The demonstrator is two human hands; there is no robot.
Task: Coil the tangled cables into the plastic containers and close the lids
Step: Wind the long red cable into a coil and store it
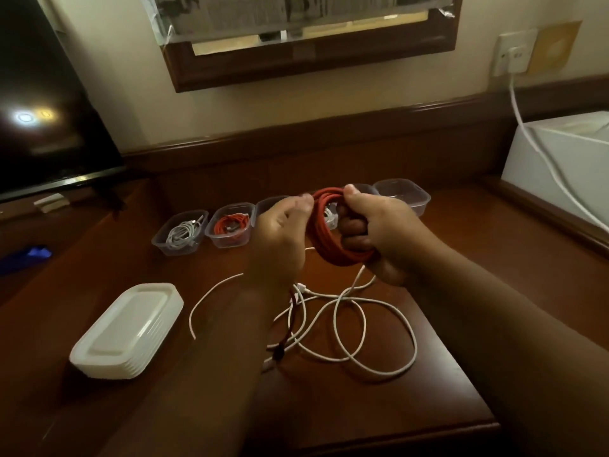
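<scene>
**What the view hides**

The left hand (pixel 280 232) covers most of the third container (pixel 268 206), so its contents cannot be told. The red coil (pixel 329 239) and right hand (pixel 379 232) hide most of the next container (pixel 331 217); only a bit of white shows inside. The forearms hide parts of the white cable (pixel 356 328). The television (pixel 49 120) and white box (pixel 566 159) are cut off by the edges.

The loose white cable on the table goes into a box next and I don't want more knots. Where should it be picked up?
Probably at its free end, which lies alone on the table's left side, clear of the loops. Come from above and left, pinch it, and coil from there; the white cable's overlapped middle would likely tangle.
</scene>
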